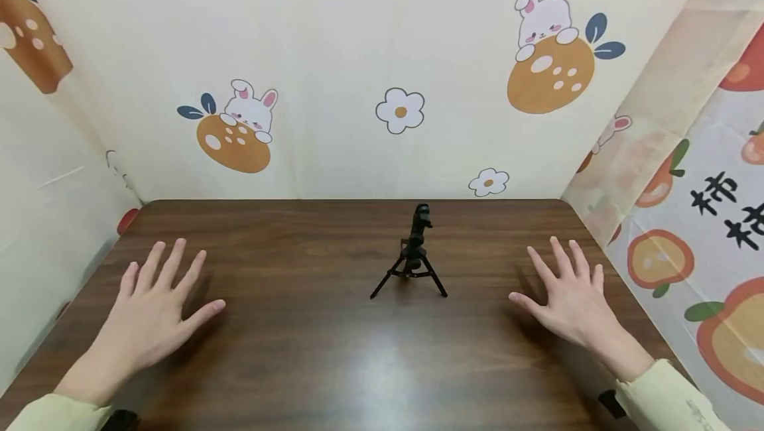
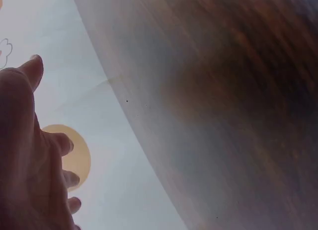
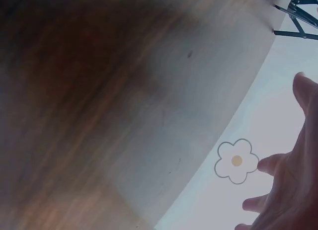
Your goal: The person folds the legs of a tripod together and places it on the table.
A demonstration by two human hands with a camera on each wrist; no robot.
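Dark brown wood-grain tabletop (image 1: 286,365); its straight back edge is running along a cream wall covering (image 1: 334,33) printed with rabbits and flowers. Side edges are slanting outward toward the viewer, the right one passing beside a fruit-printed sheet (image 1: 662,311). Black mini tripod (image 1: 413,255) is standing on the wood right of centre, near the back edge, bare wood extending on both sides of it, well apart from either hand. Its long axis is running upright, top leaning slightly right; legs are splaying, and a small projection near the top is pointing right. Left hand (image 1: 149,315) is spreading wide near the left edge, fingers pointing away, gripping nothing. Right hand (image 1: 573,302) is spreading likewise near the right edge, also gripping nothing. Palm contact with wood: cannot tell.
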